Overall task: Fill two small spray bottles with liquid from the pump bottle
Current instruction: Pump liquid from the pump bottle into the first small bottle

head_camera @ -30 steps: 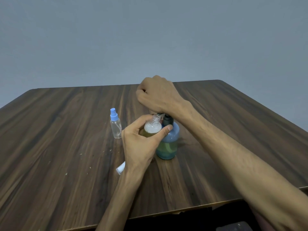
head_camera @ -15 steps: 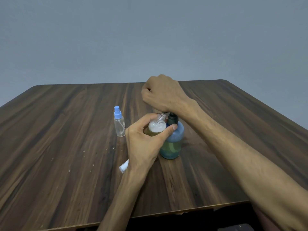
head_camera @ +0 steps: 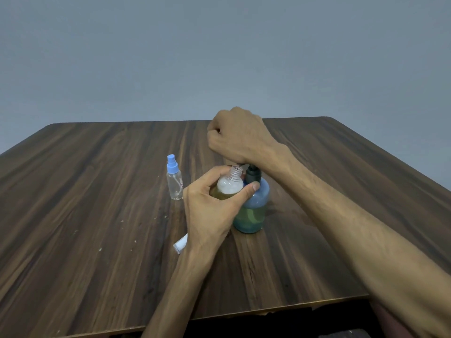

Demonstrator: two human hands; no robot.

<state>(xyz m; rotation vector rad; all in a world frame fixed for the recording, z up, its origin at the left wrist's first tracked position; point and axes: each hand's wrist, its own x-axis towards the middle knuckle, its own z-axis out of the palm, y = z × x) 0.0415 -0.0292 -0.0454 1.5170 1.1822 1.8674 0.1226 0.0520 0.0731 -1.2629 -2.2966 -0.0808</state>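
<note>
My left hand (head_camera: 210,211) grips an uncapped small spray bottle (head_camera: 230,185) holding yellowish liquid topped with white foam, its threaded neck up beside the pump. My right hand (head_camera: 238,137) is a fist pressing down on the dark pump head, which it mostly hides; only the dark pump collar (head_camera: 252,175) shows. The blue-tinted pump bottle (head_camera: 253,211) stands on the table, part full of greenish liquid. A second small clear spray bottle (head_camera: 174,178) with a blue spray cap stands upright to the left, looking empty. A loose white cap (head_camera: 180,243) lies behind my left wrist.
All of it sits on a dark wood-grain table (head_camera: 85,228) against a plain grey wall. A few pale crumbs or drops (head_camera: 133,240) dot the wood left of my left arm. The table's near edge runs under my forearms.
The view has shifted a little, so everything sits slightly further right in the frame. Both hands keep their hold; the right fist stays on the pump head.
</note>
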